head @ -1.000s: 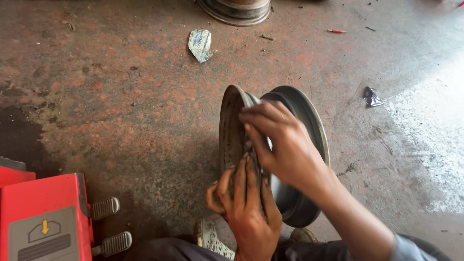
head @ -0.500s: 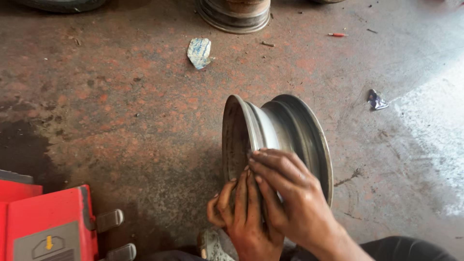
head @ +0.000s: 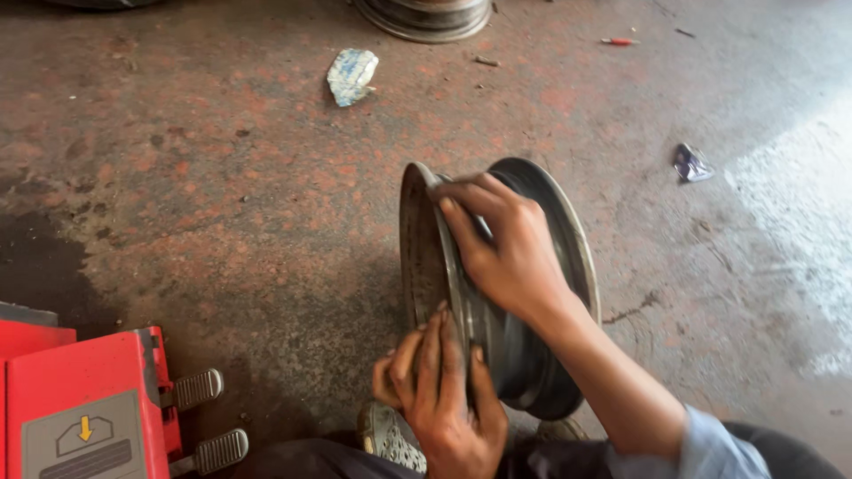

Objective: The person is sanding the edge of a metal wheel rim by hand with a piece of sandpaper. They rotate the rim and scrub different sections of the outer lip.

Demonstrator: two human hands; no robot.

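Observation:
A bare steel wheel rim [head: 568, 239] stands upright on its edge on the stained concrete floor, right in front of me. My right hand [head: 506, 244] lies over the top of the rim's barrel, fingers curled onto the left flange. My left hand [head: 439, 390] presses flat against the lower part of the same flange, fingers pointing up. A shoe [head: 386, 435] shows just below the left hand.
A red machine [head: 84, 399] with two metal foot pedals [head: 200, 417] sits at the lower left. Another rim [head: 426, 13] lies at the top edge. A crumpled wrapper [head: 351, 75], a small foil scrap [head: 690, 162] and a red-handled tool [head: 617, 41] litter the floor.
My right hand slid down the rim beside the left hand, then came back up over the top of the barrel. The left hand stayed low on the flange.

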